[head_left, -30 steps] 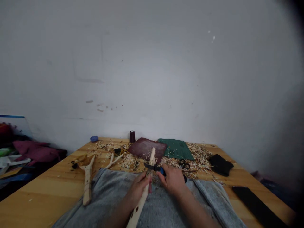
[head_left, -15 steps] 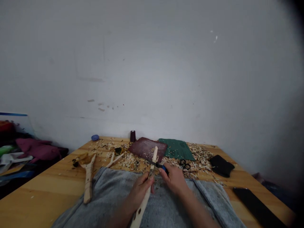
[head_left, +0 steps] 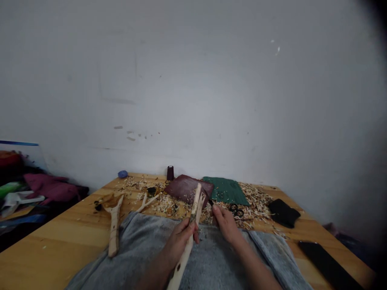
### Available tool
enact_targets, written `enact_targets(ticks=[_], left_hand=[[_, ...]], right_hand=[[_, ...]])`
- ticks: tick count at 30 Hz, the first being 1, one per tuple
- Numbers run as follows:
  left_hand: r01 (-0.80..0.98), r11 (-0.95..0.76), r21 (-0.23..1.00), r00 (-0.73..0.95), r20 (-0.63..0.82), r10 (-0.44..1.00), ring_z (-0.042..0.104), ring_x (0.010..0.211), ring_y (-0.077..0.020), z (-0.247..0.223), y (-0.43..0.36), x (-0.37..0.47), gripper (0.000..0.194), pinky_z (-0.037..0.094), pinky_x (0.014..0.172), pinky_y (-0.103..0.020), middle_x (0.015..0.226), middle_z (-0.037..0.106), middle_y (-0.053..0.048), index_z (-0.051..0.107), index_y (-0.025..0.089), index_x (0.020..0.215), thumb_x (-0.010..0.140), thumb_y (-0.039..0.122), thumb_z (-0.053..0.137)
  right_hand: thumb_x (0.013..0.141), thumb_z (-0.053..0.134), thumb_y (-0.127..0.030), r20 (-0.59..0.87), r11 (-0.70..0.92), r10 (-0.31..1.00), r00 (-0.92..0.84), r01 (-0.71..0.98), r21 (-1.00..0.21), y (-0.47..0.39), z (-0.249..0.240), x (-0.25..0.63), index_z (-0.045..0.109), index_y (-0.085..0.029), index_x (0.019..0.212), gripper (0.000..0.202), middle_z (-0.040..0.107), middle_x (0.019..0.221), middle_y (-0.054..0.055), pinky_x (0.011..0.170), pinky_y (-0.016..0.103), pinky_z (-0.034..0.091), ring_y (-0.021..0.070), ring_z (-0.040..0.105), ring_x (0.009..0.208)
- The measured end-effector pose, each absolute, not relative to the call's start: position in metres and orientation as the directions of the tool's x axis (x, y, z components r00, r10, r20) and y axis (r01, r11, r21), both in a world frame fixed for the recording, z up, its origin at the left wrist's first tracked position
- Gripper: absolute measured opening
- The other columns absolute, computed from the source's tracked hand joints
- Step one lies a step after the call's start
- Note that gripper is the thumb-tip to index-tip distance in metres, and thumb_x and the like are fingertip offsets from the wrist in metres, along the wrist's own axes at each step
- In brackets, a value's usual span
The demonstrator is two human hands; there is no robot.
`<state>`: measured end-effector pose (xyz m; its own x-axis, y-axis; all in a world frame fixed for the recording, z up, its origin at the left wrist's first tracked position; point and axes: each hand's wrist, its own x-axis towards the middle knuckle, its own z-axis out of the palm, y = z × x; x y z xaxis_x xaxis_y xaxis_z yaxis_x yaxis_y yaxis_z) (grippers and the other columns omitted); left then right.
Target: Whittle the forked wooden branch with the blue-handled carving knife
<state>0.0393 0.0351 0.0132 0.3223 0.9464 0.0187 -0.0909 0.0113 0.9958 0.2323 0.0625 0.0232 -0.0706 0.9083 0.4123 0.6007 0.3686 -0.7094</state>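
My left hand [head_left: 182, 238] is closed around a pale, mostly peeled forked branch [head_left: 183, 257] that slants up and away over the grey cloth. Its two prongs point toward the wall, and a patch of darker bark shows on one just above my fingers. To the right of the prongs, and apart from them, my right hand [head_left: 225, 222] is closed on a knife [head_left: 211, 202]. Only a short dark part of the knife shows beyond my thumb; its blue handle is hidden in my grip.
Grey cloth [head_left: 145, 245] drapes the table's near edge. Wood shavings [head_left: 256, 197] surround maroon [head_left: 187, 187] and green sheets [head_left: 228, 190]. Black scissors [head_left: 236, 210], a thread spool [head_left: 170, 173], a carved slingshot frame [head_left: 114, 229], a smaller forked stick [head_left: 148, 202] and a phone [head_left: 328, 264] lie about.
The knife has come off the branch, and my right hand has moved slightly right with it. The branch has turned in my left hand, so both prongs now show.
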Motion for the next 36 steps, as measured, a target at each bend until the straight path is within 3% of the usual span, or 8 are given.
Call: enact_targets(ticks=[3, 7, 10, 14, 19, 28, 36], left_hand=[[-0.094, 0.012, 0.996, 0.281, 0.015, 0.960, 0.046, 0.049, -0.0104, 0.019, 0.034, 0.039, 0.041, 0.032, 0.045, -0.022, 0.066, 0.062, 0.002, 0.059, 0.019, 0.083, 0.076, 0.059, 0.055], [-0.112, -0.038, 0.993, 0.228, 0.063, 0.972, 0.053, 0.066, -0.0142, 0.024, 0.034, 0.038, 0.041, 0.035, 0.052, -0.022, 0.075, 0.063, 0.000, 0.063, 0.018, 0.090, 0.072, 0.055, 0.062], [-0.097, -0.001, 0.995, 0.230, 0.024, 0.973, 0.048, 0.054, -0.0107, 0.026, 0.033, 0.038, 0.040, 0.032, 0.048, -0.022, 0.071, 0.062, 0.002, 0.061, 0.019, 0.090, 0.074, 0.055, 0.059], [-0.120, 0.027, 0.992, 0.255, 0.004, 0.967, 0.041, 0.044, -0.0069, 0.026, 0.032, 0.038, 0.039, 0.028, 0.043, -0.020, 0.069, 0.061, 0.003, 0.058, 0.019, 0.088, 0.075, 0.056, 0.056], [-0.113, 0.006, 0.994, 0.285, 0.026, 0.958, 0.042, 0.042, -0.0082, 0.020, 0.035, 0.037, 0.039, 0.028, 0.041, -0.020, 0.060, 0.059, 0.004, 0.056, 0.020, 0.093, 0.080, 0.056, 0.052], [-0.211, 0.022, 0.977, 0.337, 0.052, 0.940, 0.041, 0.037, -0.0093, 0.011, 0.039, 0.040, 0.039, 0.030, 0.037, -0.020, 0.050, 0.055, 0.004, 0.053, 0.020, 0.084, 0.079, 0.058, 0.051], [-0.130, 0.020, 0.991, 0.362, 0.029, 0.932, 0.040, 0.037, -0.0103, 0.003, 0.040, 0.044, 0.037, 0.028, 0.037, -0.021, 0.050, 0.054, 0.005, 0.050, 0.023, 0.084, 0.080, 0.059, 0.048]], right_hand=[[0.091, 0.025, -0.059, 0.466, 0.392, 0.882, -0.065, 0.650, -0.651, 0.062, 0.026, 0.238, 0.057, -0.020, 0.073, 0.053, 0.057, 0.061, 0.000, 0.054, 0.024, 0.034, 0.0154, 0.051, 0.059], [0.092, 0.033, -0.052, 0.459, 0.434, 0.864, -0.205, 0.765, -0.475, 0.053, 0.031, 0.233, 0.062, -0.021, 0.086, 0.043, 0.064, 0.071, 0.002, 0.060, 0.024, 0.035, 0.0166, 0.058, 0.066], [0.092, 0.036, -0.050, 0.443, 0.476, 0.845, -0.299, 0.798, -0.369, 0.046, 0.035, 0.225, 0.063, -0.023, 0.101, 0.039, 0.068, 0.082, 0.003, 0.063, 0.023, 0.035, 0.0174, 0.061, 0.074], [0.092, 0.037, -0.049, 0.459, 0.496, 0.829, -0.320, 0.800, -0.338, 0.042, 0.038, 0.221, 0.061, -0.024, 0.110, 0.039, 0.069, 0.094, 0.004, 0.069, 0.023, 0.037, 0.0176, 0.062, 0.083], [0.093, 0.035, -0.051, 0.466, 0.456, 0.835, -0.293, 0.843, -0.286, 0.044, 0.038, 0.223, 0.062, -0.022, 0.101, 0.041, 0.068, 0.086, 0.004, 0.066, 0.023, 0.036, 0.0168, 0.062, 0.077], [0.093, 0.035, -0.052, 0.491, 0.367, 0.833, -0.253, 0.918, -0.150, 0.046, 0.031, 0.216, 0.058, -0.021, 0.092, 0.038, 0.066, 0.083, 0.004, 0.062, 0.025, 0.032, 0.0179, 0.061, 0.075], [0.093, 0.035, -0.052, 0.504, 0.232, 0.851, -0.150, 0.967, -0.104, 0.054, 0.022, 0.217, 0.057, -0.021, 0.093, 0.038, 0.065, 0.083, 0.005, 0.062, 0.026, 0.032, 0.0183, 0.060, 0.074]])
